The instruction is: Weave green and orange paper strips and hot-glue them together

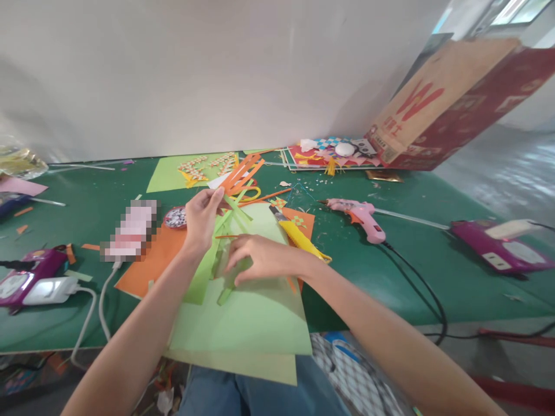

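My left hand [202, 216] is raised over the green table [416, 260], its fingers pinched on orange paper strips [241, 171] that fan up and away from it. My right hand [260, 257] lies lower, fingers spread flat, pressing green paper strips [225, 254] onto a light green sheet [247, 318] that overhangs the near table edge. Under that sheet lies an orange sheet [150, 260].
A yellow utility knife [301, 238] lies just right of my hands; a pink glue gun [362, 215] with a black cord lies further right. Purple power strips [498, 245] sit at both sides. A cardboard box [442, 104] and paper crafts [329, 153] stand at the back.
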Tool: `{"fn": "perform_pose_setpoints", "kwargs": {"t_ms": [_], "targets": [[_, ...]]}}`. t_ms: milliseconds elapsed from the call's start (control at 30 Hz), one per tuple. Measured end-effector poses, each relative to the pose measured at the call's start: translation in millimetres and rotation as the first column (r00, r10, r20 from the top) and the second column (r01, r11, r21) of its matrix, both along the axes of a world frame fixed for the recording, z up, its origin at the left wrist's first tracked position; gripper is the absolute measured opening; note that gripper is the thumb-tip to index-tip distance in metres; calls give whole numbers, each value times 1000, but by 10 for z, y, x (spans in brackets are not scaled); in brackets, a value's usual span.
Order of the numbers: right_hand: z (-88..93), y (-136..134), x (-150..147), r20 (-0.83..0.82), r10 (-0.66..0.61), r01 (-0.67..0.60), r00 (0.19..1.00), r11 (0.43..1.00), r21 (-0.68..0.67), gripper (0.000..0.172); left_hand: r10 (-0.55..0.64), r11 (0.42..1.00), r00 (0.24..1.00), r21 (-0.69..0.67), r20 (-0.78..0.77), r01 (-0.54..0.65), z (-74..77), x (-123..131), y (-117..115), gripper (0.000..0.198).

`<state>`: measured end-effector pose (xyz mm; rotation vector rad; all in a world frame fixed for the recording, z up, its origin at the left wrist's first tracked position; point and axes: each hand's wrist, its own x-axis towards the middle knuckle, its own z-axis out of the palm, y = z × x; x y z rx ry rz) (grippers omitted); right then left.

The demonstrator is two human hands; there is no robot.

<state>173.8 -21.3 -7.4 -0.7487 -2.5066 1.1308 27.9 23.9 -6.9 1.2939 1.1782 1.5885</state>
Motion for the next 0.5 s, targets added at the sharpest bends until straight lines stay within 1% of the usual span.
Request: {"fn": "perform_pose_setpoints", "kwargs": {"t_ms": [67, 133, 267, 300, 400, 500], "targets": [[-53, -9, -35, 23, 53, -55, 998, 997, 52, 18, -20, 1000, 1000, -15, -7, 20, -4, 3, -5, 25], [-93, -10, -59, 25, 68, -70, 997, 994, 81, 13, -30, 999, 999, -25, -11, 29, -3, 7, -9, 26], [-117, -17, -76, 10, 72, -72, 997, 994, 78, 4, -45, 999, 999, -31, -19, 44, 7, 13, -9, 28], [-110, -22, -77, 5, 68, -68, 998, 995, 71, 5, -45, 998, 999, -33, -23, 44, 8, 13, -7, 28], [-58, -46, -66, -25, 63, -63, 998, 998, 2, 10, -47, 999, 998, -30, -45, 45, 2, 11, 1, 30], [43, -56, -16, -108, 6, -20, 994, 991, -129, 6, -53, 999, 994, 5, -100, 53, -18, 3, 0, 27]]}}
